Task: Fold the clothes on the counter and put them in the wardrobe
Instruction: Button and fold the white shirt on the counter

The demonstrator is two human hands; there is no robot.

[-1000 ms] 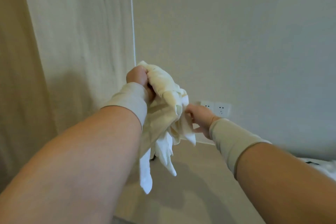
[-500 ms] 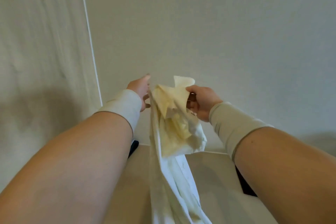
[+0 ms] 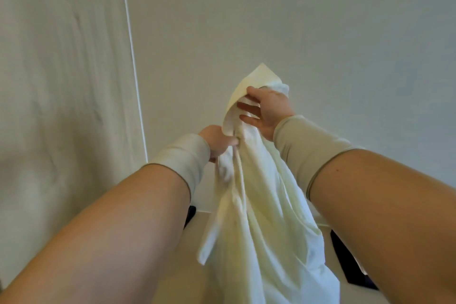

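Hanging full-length now, the pale cream soft cotton garment [image 3: 259,205] has been shaken out of the bunched wad seen a second ago and is held above the beige tabletop [image 3: 187,266], so edges can be found for folding. The right hand [image 3: 267,111] (raised higher) grips the top; the left hand [image 3: 217,140] pinches a fold. The hem is cut off below; dark items at the tabletop's edges cannot be identified.
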